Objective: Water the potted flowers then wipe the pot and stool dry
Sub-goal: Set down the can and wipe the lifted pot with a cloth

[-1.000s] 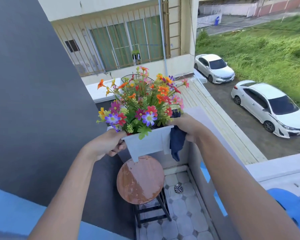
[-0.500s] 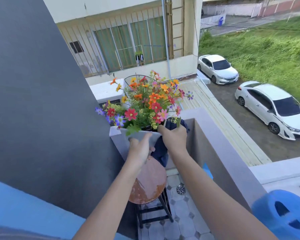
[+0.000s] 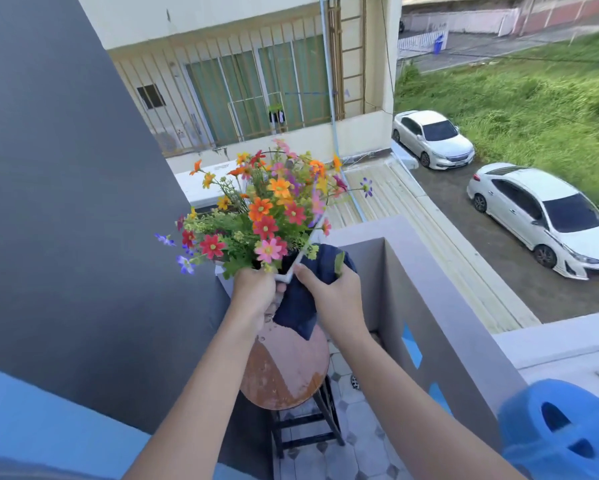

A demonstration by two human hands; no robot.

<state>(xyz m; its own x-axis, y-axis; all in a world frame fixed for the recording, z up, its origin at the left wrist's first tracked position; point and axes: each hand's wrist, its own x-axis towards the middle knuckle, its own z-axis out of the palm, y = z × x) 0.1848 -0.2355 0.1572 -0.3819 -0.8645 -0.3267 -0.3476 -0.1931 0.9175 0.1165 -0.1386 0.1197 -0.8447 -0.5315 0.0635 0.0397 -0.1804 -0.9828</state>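
the round stool (image 3: 284, 372) stands nearest, its seat partly covered by both forearms. above it the white pot (image 3: 288, 276) is held tipped, its flowers (image 3: 266, 209) leaning up and away to the left; the left hand (image 3: 254, 292), its grip closed on the pot's near wall, hides most of the pot. the right hand (image 3: 336, 299) presses a dark blue cloth (image 3: 299, 306) to the pot's right side, grip closed around it, the cloth's far end hidden behind the rim.

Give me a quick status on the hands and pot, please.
Left hand gripping flower pot. Right hand pressing dark blue cloth against it. Stool below, clear.
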